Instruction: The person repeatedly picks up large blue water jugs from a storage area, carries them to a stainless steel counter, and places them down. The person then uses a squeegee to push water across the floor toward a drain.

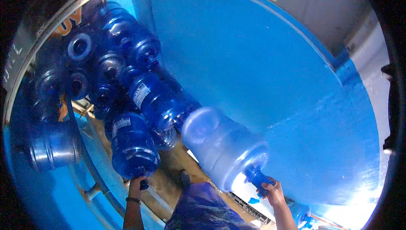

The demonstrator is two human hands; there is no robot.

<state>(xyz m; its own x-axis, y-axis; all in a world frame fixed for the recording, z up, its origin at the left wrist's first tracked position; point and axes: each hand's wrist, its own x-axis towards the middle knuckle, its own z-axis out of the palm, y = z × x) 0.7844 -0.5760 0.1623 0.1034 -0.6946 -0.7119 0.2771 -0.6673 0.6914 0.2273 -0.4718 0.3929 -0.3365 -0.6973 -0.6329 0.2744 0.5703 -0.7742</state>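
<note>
Overhead, each hand grips a jug neck — left hand (137, 182), right hand (272, 190) — beside a blue wall (262, 60).

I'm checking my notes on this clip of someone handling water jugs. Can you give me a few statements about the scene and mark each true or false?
1. The right hand grips a pale blue water jug by its neck. True.
2. The left hand hangs free, touching nothing. False: it holds the neck of a dark blue jug.
3. More dark blue jugs are stacked behind the two in hand. True.
4. The wall beside the jugs is painted red. False: it is bright blue.
5. The pale jug stands upright on the ground. False: it is lifted and tilted, neck toward the person.
</note>
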